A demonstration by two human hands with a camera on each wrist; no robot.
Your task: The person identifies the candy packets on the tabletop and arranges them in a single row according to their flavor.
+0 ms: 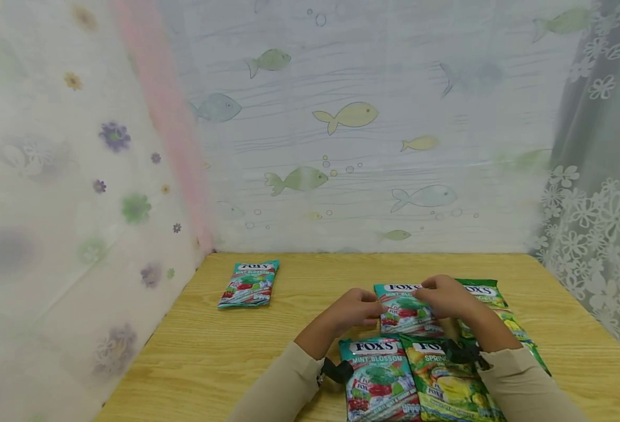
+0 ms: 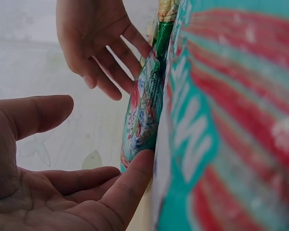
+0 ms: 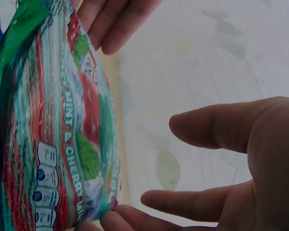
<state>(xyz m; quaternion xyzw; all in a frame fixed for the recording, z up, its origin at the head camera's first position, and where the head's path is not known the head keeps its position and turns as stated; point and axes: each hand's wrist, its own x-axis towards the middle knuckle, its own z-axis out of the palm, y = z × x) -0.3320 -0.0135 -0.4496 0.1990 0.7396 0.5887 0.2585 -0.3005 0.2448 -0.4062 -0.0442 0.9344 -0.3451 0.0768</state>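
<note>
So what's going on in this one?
A person sits at a wooden table with several candy bags. Both hands, left hand and right hand, touch a teal mint bag with relaxed fingers. Another teal bag and a green bag lie nearer the person, one more teal bag lies apart at far left.

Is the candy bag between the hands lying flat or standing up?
Lying flat: the teal Fox's candy bag rests face-up on the wooden table, fingertips touching its edges.
</note>
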